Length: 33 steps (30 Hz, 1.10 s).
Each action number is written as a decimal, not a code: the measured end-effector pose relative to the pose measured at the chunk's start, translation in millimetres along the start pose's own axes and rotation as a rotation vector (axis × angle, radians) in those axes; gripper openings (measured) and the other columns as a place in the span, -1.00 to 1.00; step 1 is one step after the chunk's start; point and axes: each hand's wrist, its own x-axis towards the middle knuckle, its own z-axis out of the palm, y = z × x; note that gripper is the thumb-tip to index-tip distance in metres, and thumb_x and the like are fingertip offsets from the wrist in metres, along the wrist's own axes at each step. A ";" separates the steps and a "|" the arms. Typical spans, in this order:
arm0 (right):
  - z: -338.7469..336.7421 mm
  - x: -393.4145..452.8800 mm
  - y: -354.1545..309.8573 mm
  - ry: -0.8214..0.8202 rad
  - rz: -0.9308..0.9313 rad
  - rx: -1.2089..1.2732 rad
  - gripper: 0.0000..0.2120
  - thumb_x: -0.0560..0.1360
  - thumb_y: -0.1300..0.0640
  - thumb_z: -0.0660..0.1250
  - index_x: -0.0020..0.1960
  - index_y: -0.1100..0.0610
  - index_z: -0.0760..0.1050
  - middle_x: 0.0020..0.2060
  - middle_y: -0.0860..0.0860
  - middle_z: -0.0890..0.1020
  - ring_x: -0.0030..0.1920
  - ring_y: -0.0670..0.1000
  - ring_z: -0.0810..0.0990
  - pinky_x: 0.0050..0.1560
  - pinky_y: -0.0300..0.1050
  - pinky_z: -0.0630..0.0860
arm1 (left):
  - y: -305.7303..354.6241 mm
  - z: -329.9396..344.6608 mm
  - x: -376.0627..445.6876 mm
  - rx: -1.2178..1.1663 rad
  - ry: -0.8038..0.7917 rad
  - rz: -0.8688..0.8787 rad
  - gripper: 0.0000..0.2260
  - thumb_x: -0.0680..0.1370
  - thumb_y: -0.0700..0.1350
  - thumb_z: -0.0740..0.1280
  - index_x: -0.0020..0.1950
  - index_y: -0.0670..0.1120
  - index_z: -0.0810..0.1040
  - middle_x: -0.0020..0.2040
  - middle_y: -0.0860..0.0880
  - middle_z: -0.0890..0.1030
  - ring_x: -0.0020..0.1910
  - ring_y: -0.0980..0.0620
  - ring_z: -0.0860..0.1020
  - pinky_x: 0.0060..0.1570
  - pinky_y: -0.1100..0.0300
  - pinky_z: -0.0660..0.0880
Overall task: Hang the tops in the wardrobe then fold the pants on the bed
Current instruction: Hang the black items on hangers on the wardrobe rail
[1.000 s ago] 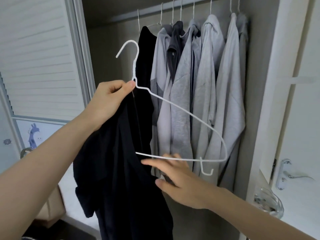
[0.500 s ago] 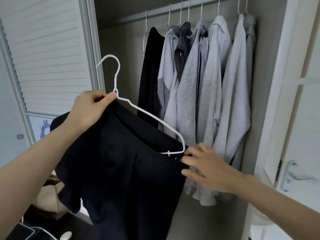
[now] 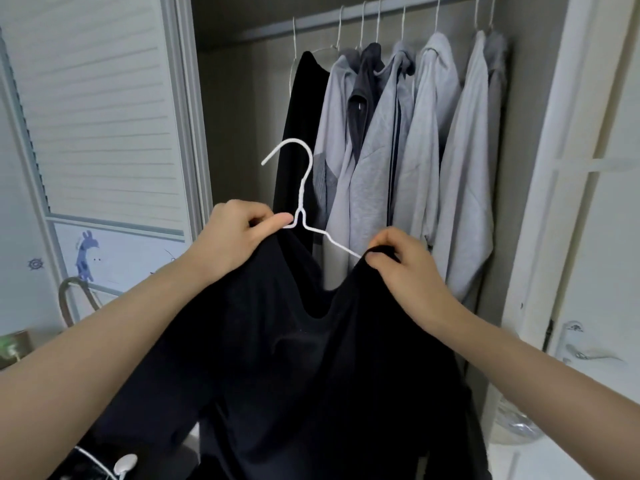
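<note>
The black top [image 3: 298,368] is held at frame centre, threaded on the white hanger [image 3: 300,199]. The hanger neck is pinched by the left hand [image 3: 239,233]; the collar at 3 o'clock is pinched by the right hand [image 3: 405,268]. Hung tops [image 3: 398,150] are located at 12 o'clock.

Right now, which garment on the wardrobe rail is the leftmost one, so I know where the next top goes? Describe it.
Look into the open wardrobe at the rail along the top, where a row of tops hangs on white wire hangers. Follow the row to its left end: the black top is there, hanging long and narrow. Every neighbour to its right is grey; it alone is black.
</note>
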 end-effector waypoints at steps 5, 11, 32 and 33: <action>-26.8 2.2 -1.0 -0.037 -0.046 -0.090 -0.82 0.49 0.10 0.34 -0.24 -0.03 0.65 -0.29 -0.11 0.60 -0.22 -0.19 0.54 -0.16 -0.42 0.34 | -40.1 -9.5 -10.1 0.047 0.086 -0.130 -0.50 0.58 0.03 0.33 -0.47 -0.16 0.29 -0.55 0.06 0.25 -0.48 0.08 0.22 -0.44 0.28 0.21; -49.7 4.4 -1.3 -0.274 -0.233 -0.250 -0.83 0.50 0.16 0.38 -0.21 -0.05 0.65 -0.34 -0.17 0.54 -0.31 -0.16 0.51 -0.22 -0.41 0.32 | -69.8 -18.5 -17.6 0.033 -0.051 -0.179 -0.46 0.54 0.04 0.38 -0.51 -0.07 0.19 -0.59 0.08 0.18 -0.55 0.09 0.20 -0.51 0.35 0.16; -20.8 46.3 5.4 0.014 -0.057 -0.078 -0.82 0.47 0.25 0.40 -0.16 -0.03 0.65 -0.21 -0.07 0.68 -0.19 -0.03 0.63 -0.11 -0.28 0.54 | -70.2 -8.5 -12.7 -0.152 -0.039 -0.179 -0.64 0.59 0.03 0.31 -0.32 -0.16 0.41 -0.41 0.02 0.35 -0.39 0.15 0.30 -0.36 0.31 0.23; -22.5 50.0 5.3 0.056 -0.117 -0.124 -0.77 0.47 0.29 0.37 -0.14 -0.05 0.64 -0.17 -0.07 0.67 -0.18 -0.07 0.62 -0.14 -0.35 0.52 | -73.2 -11.8 -11.1 -0.168 -0.013 -0.176 -0.65 0.60 0.02 0.31 -0.33 -0.11 0.41 -0.42 0.05 0.35 -0.39 0.16 0.30 -0.36 0.33 0.24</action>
